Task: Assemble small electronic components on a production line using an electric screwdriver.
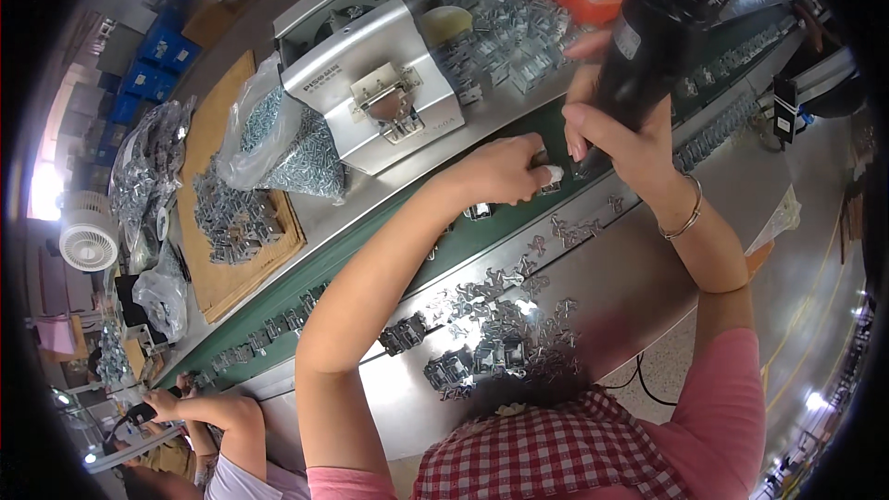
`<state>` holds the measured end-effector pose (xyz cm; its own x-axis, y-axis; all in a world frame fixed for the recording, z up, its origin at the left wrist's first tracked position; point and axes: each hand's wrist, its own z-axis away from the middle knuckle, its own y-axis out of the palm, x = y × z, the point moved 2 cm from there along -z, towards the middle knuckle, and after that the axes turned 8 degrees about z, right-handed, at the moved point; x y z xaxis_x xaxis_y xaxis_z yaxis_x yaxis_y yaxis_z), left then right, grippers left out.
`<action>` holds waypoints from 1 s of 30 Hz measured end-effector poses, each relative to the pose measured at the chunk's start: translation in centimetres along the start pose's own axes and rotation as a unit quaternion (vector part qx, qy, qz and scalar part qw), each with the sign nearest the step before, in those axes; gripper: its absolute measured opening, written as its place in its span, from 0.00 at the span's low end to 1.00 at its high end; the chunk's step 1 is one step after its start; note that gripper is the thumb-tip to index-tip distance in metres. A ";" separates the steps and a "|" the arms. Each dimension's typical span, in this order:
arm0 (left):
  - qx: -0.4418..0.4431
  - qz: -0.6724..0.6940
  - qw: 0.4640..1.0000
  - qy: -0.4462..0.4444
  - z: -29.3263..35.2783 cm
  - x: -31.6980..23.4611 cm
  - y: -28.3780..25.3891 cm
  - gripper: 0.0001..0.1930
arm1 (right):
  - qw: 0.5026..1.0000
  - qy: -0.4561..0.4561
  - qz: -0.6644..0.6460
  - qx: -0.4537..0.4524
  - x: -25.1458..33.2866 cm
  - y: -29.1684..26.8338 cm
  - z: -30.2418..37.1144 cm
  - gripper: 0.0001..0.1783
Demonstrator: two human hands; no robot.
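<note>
Right hand (pixel 616 130) gripping black screwdriver (pixel 648 37)

Our left hand (pixel 505 171) reaches to the frame's centre, fingers curled, the arm bent at the lower left. Our right hand (pixel 616 134), upper right, is clenched, a bangle (pixel 685 213) on its wrist.

Your black matt plastic screwdriver (pixel 648 32), shiny stamped metal brackets (pixel 500 338) on brushed steel bench (pixel 639 268), smooth green belt (pixel 482 241), glossy clear plastic bag (pixel 278 143) of bright screws, rough brown cardboard sheet (pixel 218 287), your thin polished metal bangle (pixel 687 213).
</note>
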<state>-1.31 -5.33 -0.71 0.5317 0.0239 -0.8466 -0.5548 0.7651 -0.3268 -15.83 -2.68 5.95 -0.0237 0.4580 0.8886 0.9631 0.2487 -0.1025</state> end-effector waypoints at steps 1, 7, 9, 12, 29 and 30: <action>0.021 -0.048 0.998 -0.028 0.2 -0.9 0.2 0.14 | 1.000 0.001 0.000 -0.002 0.1 0.0 0.0 0.24; 0.113 -0.137 0.984 -0.013 -0.8 -0.5 -0.3 0.17 | 1.000 0.007 -0.022 0.013 0.5 0.5 0.3 0.24; 0.125 -0.147 0.981 0.000 -0.8 -0.4 -0.5 0.16 | 0.998 -0.037 -0.029 0.030 0.6 0.7 0.5 0.24; 0.126 -0.135 0.982 0.022 0.1 -1.7 -1.0 0.13 | 0.997 -0.063 -0.027 0.038 0.4 1.1 0.7 0.23; 0.148 -0.021 0.983 0.107 -3.0 0.7 -1.3 0.11 | 0.998 -0.060 0.012 0.029 -1.7 0.9 1.6 0.21; 0.147 -0.021 0.983 0.110 -3.8 1.0 -1.0 0.11 | 0.992 -0.107 0.047 0.037 -1.5 0.9 2.0 0.20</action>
<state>-2.63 -8.55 -2.86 0.3816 -0.1262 -0.9157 -0.3095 0.9160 -0.2553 -15.49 -1.40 3.62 0.0005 0.6515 0.7586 0.9417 0.2550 -0.2196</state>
